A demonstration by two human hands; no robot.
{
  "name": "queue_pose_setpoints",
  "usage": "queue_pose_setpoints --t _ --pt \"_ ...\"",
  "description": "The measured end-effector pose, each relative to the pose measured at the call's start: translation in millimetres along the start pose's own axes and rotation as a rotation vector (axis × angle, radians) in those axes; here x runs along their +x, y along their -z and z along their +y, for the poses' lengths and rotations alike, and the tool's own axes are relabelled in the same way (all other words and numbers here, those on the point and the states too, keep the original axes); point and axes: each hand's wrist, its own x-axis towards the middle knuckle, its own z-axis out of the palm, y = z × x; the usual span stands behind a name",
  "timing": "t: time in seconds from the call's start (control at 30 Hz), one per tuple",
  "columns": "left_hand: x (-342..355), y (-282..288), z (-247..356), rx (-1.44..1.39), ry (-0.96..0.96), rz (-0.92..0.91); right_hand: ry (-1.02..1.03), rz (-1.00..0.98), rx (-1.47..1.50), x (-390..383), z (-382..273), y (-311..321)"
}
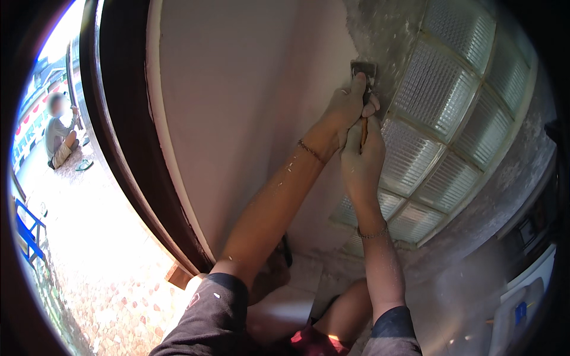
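Note:
Both my hands are on a scraper [364,66] with a dark, squarish metal blade and a brownish handle. My left hand [345,110] is closed round its neck, the thumb stretched up against the blade. Below it, my right hand [363,157] grips the handle, part of which shows between the fingers. The blade lies at the wall, on the border between a smooth pale pinkish surface [237,77] and a rough grey patch [386,35]. Pale flecks dot my forearms, and each wrist wears a bracelet. My fingers hide the middle of the scraper.
Ribbed glass blocks [424,86] in pale frames stand close right of my hands. A dark door frame [133,118] bounds the wall on the left. Through the bright opening, another person [59,133] sits on the ground, and a blue chair-like frame [28,234] stands nearer.

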Motion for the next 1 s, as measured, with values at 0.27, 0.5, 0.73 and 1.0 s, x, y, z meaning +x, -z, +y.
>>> queue_pose_setpoints --t 0.27,0.5,0.73,1.0 --pt "8 -1 3 0.045 0.012 0.005 0.065 0.059 0.046 5 7 -4" --pt "10 -3 6 -0.03 0.006 0.015 0.014 0.025 0.062 8 6 2" --pt "16 -9 5 -0.01 -0.019 0.037 0.016 0.019 0.027 14 -3 7" --pt "18 -10 14 0.055 -0.068 0.021 0.041 0.034 -0.02 17 -12 8"
